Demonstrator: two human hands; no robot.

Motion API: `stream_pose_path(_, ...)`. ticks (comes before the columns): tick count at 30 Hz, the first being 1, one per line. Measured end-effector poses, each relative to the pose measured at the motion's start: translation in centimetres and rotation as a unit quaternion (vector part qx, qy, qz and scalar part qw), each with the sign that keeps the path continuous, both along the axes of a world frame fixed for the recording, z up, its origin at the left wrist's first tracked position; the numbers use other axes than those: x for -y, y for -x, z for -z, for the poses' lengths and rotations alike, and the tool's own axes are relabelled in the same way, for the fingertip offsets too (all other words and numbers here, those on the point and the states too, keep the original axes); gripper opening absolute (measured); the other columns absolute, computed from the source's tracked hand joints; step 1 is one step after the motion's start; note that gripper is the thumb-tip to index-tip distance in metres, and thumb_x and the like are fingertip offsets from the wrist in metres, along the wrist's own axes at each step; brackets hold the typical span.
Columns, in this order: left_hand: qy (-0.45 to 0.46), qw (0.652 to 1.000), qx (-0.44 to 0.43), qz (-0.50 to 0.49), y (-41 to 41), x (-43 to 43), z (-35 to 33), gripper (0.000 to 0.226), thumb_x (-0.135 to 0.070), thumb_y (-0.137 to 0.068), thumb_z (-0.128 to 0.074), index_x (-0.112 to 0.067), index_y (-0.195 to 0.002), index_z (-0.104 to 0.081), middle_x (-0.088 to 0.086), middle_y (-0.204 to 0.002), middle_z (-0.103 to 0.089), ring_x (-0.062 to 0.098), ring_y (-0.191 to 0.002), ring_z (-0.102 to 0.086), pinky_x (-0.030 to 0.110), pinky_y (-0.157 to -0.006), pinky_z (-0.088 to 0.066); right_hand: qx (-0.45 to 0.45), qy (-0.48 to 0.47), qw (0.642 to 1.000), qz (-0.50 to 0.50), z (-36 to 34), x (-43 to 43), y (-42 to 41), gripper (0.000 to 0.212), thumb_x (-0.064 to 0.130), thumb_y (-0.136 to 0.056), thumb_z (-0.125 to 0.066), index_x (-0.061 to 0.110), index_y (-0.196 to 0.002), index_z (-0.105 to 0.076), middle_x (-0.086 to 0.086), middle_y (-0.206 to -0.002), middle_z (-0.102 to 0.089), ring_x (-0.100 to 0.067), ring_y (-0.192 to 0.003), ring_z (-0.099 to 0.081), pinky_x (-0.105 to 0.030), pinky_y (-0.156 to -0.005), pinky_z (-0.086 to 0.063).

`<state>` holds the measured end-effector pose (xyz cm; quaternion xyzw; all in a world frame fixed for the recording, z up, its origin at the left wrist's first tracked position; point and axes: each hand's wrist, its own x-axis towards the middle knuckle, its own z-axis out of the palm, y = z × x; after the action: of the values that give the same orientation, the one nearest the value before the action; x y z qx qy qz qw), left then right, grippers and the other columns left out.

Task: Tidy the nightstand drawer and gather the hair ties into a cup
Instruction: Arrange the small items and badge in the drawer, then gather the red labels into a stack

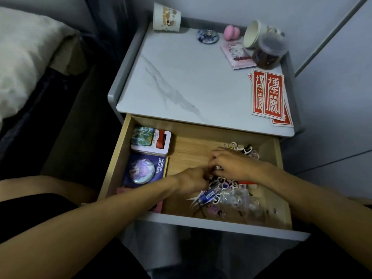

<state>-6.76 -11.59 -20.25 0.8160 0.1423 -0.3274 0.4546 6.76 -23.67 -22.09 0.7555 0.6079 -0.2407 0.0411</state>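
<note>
Near right in the drawer (115,158), hair ties (223,185) tangle with cords (199,210) and a bag (242,200). Left hand (192,180) and right hand (231,162) curl fingers in — gripping or not, I cannot tell. Tugging may drag clutter out; carrying to the far cup (166,18) may spill ties.

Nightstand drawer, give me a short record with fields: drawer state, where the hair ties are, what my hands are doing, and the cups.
drawer: open, pulled out below the nightstand top
hair ties: loose pile in the drawer's right half
left hand: in the pile, fingers curled, grip unclear
right hand: on the pile beside it, grip unclear
cups: paper cup upright at back left of the top; second cup tipped at back right
</note>
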Motion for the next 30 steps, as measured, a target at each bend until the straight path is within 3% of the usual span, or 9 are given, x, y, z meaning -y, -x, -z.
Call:
stream_pose_path(5,-0.016,0.999,0.024,0.044,-0.5,-1.0,-0.5,0.035,-0.017,-0.093,-0.054,-0.023,-0.128,-0.056,0.005,-0.122,-0.065,0.019,-0.108,-0.061,0.039,-0.098,-0.049,-0.005,-0.064,0.997,0.04,-0.7,1.0,0.2,0.031,0.026,-0.093,-0.062,0.023,-0.124,-0.063,0.004,-0.129,-0.053,-0.012,-0.125,-0.042,-0.033,-0.111,-0.034)
stream_pose_path(8,-0.051,0.997,0.047,0.041,-1.0,-2.2,-1.8,0.034,-0.01,-0.091,-0.053,-0.013,-0.123,-0.064,0.009,-0.121,-0.068,0.023,-0.108,-0.063,0.038,-0.097,-0.049,0.011,-0.157,0.985,0.07,-2.9,1.5,0.6,0.025,0.016,-0.093,-0.061,0.018,-0.117,-0.068,0.003,-0.123,-0.059,-0.012,-0.116,-0.051,-0.034,-0.104,-0.044)
stream_pose_path(11,-0.024,0.998,0.061,-0.024,-1.3,-3.6,-2.8,0.035,-0.001,-0.091,-0.049,-0.006,-0.123,-0.063,0.013,-0.112,-0.068,0.027,-0.096,-0.067,0.036,-0.086,-0.055,0.082,-0.326,0.94,0.053,-6.0,2.1,0.3,0.026,0.004,-0.089,-0.058,0.007,-0.112,-0.07,-0.008,-0.113,-0.066,-0.017,-0.101,-0.061,-0.026,-0.092,-0.051)
stream_pose_path(13,-0.008,0.996,0.074,-0.056,-1.4,-4.4,-3.5,0.033,0.0,-0.093,-0.048,-0.006,-0.121,-0.063,0.014,-0.106,-0.071,0.03,-0.09,-0.068,0.037,-0.079,-0.056,0.134,-0.367,0.913,0.121,-7.8,2.1,-1.2,0.034,0.008,-0.092,-0.057,0.006,-0.125,-0.062,-0.013,-0.124,-0.061,-0.022,-0.113,-0.057,-0.034,-0.097,-0.05)
stream_pose_path(17,0.057,0.986,0.103,-0.121,-1.6,-5.1,-5.2,0.028,0.001,-0.093,-0.047,-0.012,-0.109,-0.065,0.014,-0.098,-0.074,0.02,-0.077,-0.067,0.033,-0.073,-0.053,0.165,-0.232,0.887,0.365,-8.3,2.0,-5.9,0.07,0.05,-0.099,-0.044,0.011,-0.153,-0.023,-0.016,-0.157,-0.027,-0.034,-0.143,-0.026,-0.051,-0.115,-0.03)
stream_pose_path(19,0.131,0.973,0.106,-0.157,-1.7,-5.2,-6.2,0.027,0.004,-0.094,-0.044,-0.01,-0.107,-0.063,0.017,-0.098,-0.074,0.024,-0.079,-0.068,0.029,-0.069,-0.052,0.134,-0.164,0.877,0.431,-7.0,2.1,-7.1,0.085,0.064,-0.095,-0.035,0.012,-0.155,-0.006,-0.016,-0.161,-0.013,-0.036,-0.147,-0.015,-0.055,-0.117,-0.024)
stream_pose_path(21,0.19,0.959,0.113,-0.179,-1.8,-5.3,-7.3,0.032,0.007,-0.093,-0.039,-0.006,-0.11,-0.063,0.017,-0.098,-0.074,0.026,-0.081,-0.07,0.026,-0.066,-0.054,0.119,-0.122,0.866,0.47,-5.7,2.2,-7.1,0.09,0.07,-0.092,-0.027,0.01,-0.155,-0.001,-0.017,-0.162,-0.004,-0.037,-0.149,-0.004,-0.057,-0.119,-0.017)
stream_pose_path(25,0.242,0.935,0.145,-0.217,-2.0,-5.8,-8.4,0.036,0.008,-0.093,-0.034,-0.003,-0.113,-0.062,0.015,-0.1,-0.074,0.03,-0.087,-0.071,0.03,-0.072,-0.056,0.134,-0.114,0.88,0.441,-5.3,1.8,-5.6,0.09,0.072,-0.088,-0.016,0.016,-0.156,-0.004,-0.014,-0.163,-0.001,-0.036,-0.15,0.003,-0.056,-0.12,-0.001)
stream_pose_path(30,0.293,0.893,0.156,-0.305,-2.0,-6.1,-9.2,0.023,0.0,-0.095,-0.048,-0.004,-0.112,-0.063,0.015,-0.102,-0.074,0.028,-0.085,-0.07,0.031,-0.072,-0.054,0.136,-0.151,0.937,0.284,-5.9,1.8,-2.1,0.089,0.08,-0.085,-0.024,0.027,-0.156,-0.012,-0.004,-0.164,-0.009,-0.028,-0.15,-0.004,-0.055,-0.121,-0.008)
